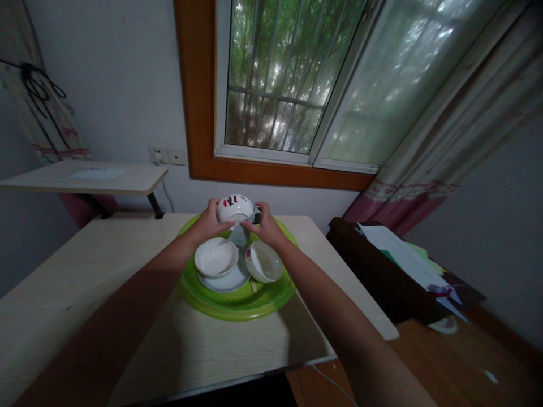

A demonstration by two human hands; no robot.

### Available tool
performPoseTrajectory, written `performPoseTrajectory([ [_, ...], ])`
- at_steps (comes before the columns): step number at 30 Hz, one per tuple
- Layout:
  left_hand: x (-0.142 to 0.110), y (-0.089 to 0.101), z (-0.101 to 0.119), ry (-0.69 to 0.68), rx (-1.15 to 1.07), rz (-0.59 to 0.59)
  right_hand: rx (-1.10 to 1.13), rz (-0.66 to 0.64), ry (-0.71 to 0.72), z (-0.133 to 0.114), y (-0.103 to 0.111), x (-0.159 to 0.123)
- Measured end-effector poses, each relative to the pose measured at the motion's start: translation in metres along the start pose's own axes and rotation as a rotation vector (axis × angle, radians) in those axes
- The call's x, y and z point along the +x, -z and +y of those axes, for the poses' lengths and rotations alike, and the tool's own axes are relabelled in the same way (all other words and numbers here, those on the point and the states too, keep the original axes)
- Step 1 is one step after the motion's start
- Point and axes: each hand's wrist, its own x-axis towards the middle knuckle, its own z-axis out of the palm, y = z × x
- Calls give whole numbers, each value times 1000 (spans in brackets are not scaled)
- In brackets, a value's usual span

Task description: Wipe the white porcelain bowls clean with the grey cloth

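Observation:
Above the far side of a round green basin (237,312), both hands hold a white bowl (233,208) with red and dark markings, its underside tilted toward me. My left hand (211,221) grips the bowl's left side. With my right hand (266,224) I pinch a grey-green cloth (240,234) against the bowl's right side; the cloth hangs down below it. Under my hands in the basin are a white bowl (216,257) at the left, resting over a white plate (227,281), and a tilted white bowl (266,263) with a pink mark at the right.
The basin stands on a pale wooden table (144,339). A raised shelf (97,176) with a paper is at the back left. To the right, a dark cabinet (382,277) carries papers. Behind are a wall socket (159,155) and a barred window (288,79).

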Motion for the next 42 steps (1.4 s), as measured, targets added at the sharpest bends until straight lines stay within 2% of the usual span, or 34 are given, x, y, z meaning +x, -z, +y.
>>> performPoseTrajectory([
  [14,3,-3,-6,17,-39,-28,-21,-5,-82,-5,3,0],
  [21,1,0,-4,-20,42,-46,65,-18,-24,3,2,1],
  [27,-1,1,1,-22,102,-63,43,-21,-44,4,0,1],
  [37,0,1,4,-24,100,-61,-40,-23,-86,-6,5,0],
  [42,1,0,2,-20,71,-39,-2,-29,-75,-5,6,0],
])
